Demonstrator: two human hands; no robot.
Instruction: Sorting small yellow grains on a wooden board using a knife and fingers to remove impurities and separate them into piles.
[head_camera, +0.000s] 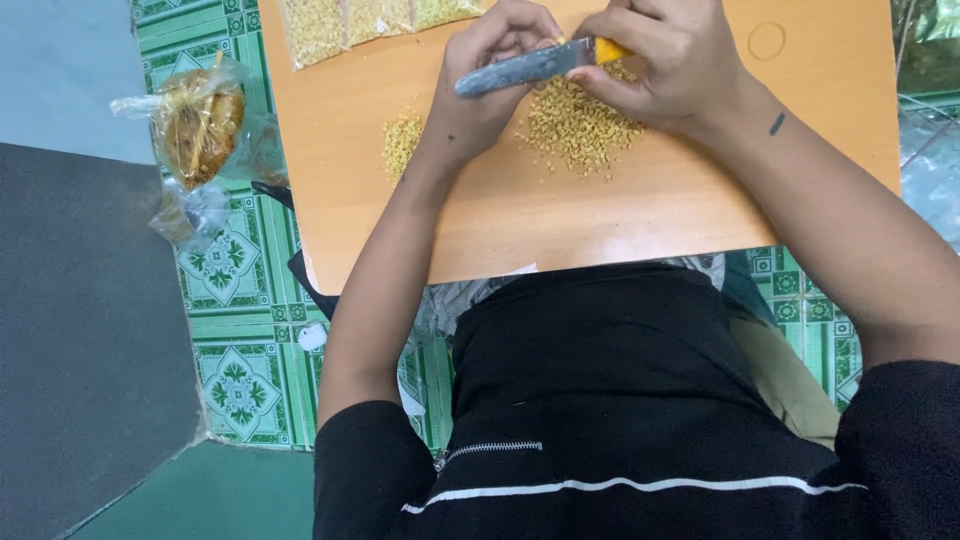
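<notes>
Right hand (665, 60): clamped on the orange handle of the grey-bladed knife (525, 67).
Left hand (495, 65): fingers closed, pinching near the blade.
Knife axis: crosswise, tip toward the left hand.
Pile of small yellow-brown grains (580, 125): on the orange wooden counter (560, 215), directly beneath both hands.

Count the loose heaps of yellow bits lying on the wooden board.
2. A small heap lies left of the left hand; a larger heap lies under the right hand, partly hidden by it, so more may be covered.
</notes>
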